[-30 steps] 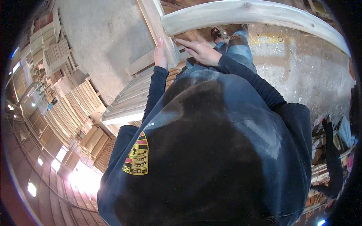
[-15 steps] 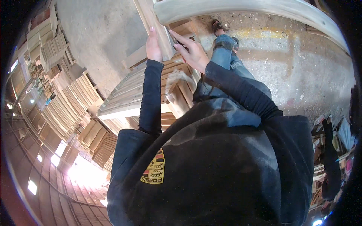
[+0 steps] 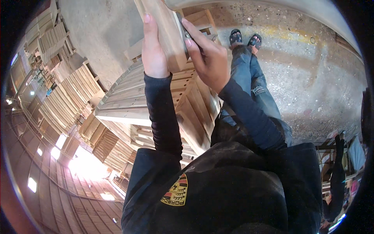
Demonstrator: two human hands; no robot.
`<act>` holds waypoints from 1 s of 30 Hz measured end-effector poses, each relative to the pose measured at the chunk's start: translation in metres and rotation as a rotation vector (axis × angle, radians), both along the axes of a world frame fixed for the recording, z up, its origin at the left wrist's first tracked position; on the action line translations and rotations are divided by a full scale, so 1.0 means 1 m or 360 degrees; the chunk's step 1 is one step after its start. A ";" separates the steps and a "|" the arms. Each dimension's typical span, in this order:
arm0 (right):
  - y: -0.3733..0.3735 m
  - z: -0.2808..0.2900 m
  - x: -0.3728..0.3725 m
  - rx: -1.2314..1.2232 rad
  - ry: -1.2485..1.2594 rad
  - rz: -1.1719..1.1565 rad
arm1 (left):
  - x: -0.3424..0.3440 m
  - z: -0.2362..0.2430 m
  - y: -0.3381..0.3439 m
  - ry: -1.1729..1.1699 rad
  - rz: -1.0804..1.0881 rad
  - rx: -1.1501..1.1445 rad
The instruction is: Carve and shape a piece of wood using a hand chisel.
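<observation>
A pale wooden board (image 3: 170, 43) extends away from me at the top of the view. My left hand (image 3: 154, 50) grips its left side, thumb up along the wood, the other fingers hidden. On the right side of the board, my right hand (image 3: 212, 62) is closed around a thin, dark, flat piece (image 3: 183, 25) against the board's edge. Most of this piece is covered by the fingers, so its kind cannot be told. Beneath both hands lies a stack of wooden slats (image 3: 130, 99), some with round holes along their ends.
A large pale curved surface (image 3: 257, 4) crosses the top edge. To the left stand stacks of cut wood (image 3: 70, 99) on the concrete floor (image 3: 288, 82). My sandalled feet (image 3: 243, 39) are right of the slats. Another person's dark-clothed figure (image 3: 338, 175) shows at the far right.
Both hands and the board appear nearer and larger. My right hand has shifted slightly right and down. The curved surface has slid up out of view, and both my feet now show.
</observation>
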State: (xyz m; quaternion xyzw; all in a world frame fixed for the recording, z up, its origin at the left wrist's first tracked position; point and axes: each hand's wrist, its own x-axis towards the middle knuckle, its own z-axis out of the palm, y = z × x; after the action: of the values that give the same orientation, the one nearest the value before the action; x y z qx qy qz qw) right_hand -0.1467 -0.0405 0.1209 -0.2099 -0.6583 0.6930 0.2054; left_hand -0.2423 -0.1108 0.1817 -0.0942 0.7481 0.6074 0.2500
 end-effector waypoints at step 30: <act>-0.001 0.020 0.002 0.0344 -0.0398 0.0180 | 0.008 0.007 0.002 0.0060 0.0111 0.0084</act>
State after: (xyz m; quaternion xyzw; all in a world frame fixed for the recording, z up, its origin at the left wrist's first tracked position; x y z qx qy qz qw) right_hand -0.1443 -0.0416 0.1405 -0.2338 -0.7602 0.5972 0.1041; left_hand -0.2344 -0.1086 0.1885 -0.1021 0.7327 0.6370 0.2168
